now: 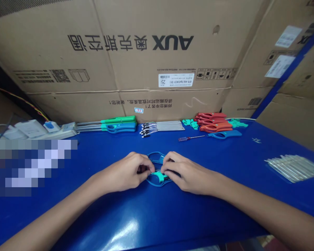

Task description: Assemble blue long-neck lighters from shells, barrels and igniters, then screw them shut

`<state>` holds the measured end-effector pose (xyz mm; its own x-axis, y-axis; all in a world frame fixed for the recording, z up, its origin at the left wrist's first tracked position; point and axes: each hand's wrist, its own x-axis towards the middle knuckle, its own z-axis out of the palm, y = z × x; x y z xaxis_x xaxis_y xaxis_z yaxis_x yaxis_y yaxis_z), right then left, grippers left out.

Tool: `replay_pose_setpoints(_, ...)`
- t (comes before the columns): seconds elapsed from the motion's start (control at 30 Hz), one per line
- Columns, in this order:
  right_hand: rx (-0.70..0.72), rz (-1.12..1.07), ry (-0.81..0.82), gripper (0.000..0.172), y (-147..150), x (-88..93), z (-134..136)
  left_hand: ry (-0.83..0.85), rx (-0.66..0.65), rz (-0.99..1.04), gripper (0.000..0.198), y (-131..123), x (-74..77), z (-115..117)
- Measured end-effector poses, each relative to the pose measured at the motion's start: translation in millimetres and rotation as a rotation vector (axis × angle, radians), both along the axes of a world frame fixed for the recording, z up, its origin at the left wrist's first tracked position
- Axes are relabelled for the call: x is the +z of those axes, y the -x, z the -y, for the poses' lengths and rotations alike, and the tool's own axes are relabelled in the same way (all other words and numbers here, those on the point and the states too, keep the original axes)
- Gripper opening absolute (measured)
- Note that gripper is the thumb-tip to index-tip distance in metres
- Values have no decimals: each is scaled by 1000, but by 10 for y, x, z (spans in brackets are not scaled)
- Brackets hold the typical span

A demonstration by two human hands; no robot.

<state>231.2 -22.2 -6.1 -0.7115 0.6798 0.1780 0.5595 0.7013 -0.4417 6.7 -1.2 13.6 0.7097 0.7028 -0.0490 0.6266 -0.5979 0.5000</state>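
The 2 bare forearms angle inward, left hand and right hand near each other, fingers curled.

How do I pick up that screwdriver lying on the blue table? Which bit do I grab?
I'd grip the screwdriver by its thick reddish handle, coming from the near side, where the right hand is, and pinching from above. It lies flat: the handle points left, while the thin shaft points right, toward a blue casing, so the handle seems easier to hold.

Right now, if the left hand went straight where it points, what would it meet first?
The left hand would likely meet the teal plastic piece first; depth hides whether they already touch.
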Motion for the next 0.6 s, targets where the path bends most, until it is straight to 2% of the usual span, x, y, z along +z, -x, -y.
replay_pose_setpoints(0.6,0,-16,-37,24,25,-25,21,33,-2,-30,17,19,-8,-6)
